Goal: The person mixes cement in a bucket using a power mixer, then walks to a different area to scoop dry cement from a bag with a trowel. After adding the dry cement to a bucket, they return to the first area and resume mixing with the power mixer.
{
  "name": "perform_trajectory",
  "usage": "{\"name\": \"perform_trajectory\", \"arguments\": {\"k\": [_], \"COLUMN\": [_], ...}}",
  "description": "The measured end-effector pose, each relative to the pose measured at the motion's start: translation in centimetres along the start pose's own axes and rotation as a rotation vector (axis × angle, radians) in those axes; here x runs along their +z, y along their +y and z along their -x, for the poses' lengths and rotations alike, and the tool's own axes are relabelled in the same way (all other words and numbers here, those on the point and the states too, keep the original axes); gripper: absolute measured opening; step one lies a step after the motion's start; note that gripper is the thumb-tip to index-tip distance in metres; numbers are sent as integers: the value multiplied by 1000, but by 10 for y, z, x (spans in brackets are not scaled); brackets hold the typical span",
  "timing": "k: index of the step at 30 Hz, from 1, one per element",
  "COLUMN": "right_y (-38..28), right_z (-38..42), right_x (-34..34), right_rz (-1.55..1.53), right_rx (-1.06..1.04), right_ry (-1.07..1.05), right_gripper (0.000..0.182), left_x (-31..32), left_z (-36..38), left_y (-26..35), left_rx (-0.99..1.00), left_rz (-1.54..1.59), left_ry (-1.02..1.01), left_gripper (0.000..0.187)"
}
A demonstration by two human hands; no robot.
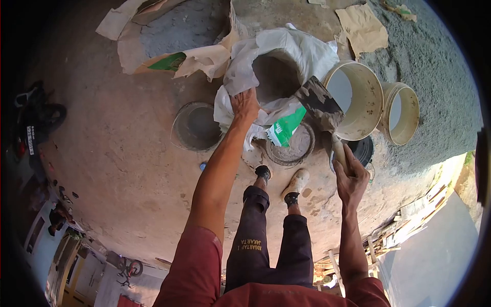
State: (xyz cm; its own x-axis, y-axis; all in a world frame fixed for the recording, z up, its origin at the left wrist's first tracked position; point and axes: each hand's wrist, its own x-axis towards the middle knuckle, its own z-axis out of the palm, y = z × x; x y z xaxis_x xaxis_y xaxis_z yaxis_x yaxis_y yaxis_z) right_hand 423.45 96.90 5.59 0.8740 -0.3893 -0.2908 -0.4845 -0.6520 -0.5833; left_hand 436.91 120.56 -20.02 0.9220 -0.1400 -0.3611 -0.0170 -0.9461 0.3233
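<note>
My left hand [245,106] is closed on the near left edge of a white sack [302,48], whose open mouth shows grey powder [276,77]. My right hand [352,176] grips the handle of a trowel [319,104]. Its wide flat blade, smeared with grey material, is at the right side of the sack, beside a large pale bucket [365,102]. Below the sack's green printed flap [287,127] stands a round container of grey mix [294,146]. Left of it is a bucket of grey liquid [199,127].
A torn paper bag of grey powder [184,30] lies at the upper left. A smaller pale bucket [406,115] and a dark round container [362,149] stand to the right. Wet grey mortar [434,87] covers the right side. A motorbike [33,123] and a person [60,217] are far left.
</note>
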Motion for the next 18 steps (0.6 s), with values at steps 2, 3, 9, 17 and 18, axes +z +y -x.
{"name": "perform_trajectory", "arguments": {"k": [2,3,9,17,18], "right_y": [-19,-25,39,33,32], "right_z": [-42,-66,-189,-175,-175], "right_x": [29,49,244,251,246], "right_rz": [81,140,410,-74,-72], "right_rx": [-165,-169,-277,21,19], "right_ry": [-31,-106,-183,-319,-316], "right_gripper": [44,42,28,44,44], "left_x": [-13,-17,-18,-62,-63], "left_z": [5,8,20,39,39], "left_y": [2,3,-4,-5,-2], "left_rx": [-3,3,44,-136,-140], "left_rz": [47,86,43,361,373], "left_ry": [-21,-45,169,-26,3], "left_gripper": [145,147,132,123,124]}}
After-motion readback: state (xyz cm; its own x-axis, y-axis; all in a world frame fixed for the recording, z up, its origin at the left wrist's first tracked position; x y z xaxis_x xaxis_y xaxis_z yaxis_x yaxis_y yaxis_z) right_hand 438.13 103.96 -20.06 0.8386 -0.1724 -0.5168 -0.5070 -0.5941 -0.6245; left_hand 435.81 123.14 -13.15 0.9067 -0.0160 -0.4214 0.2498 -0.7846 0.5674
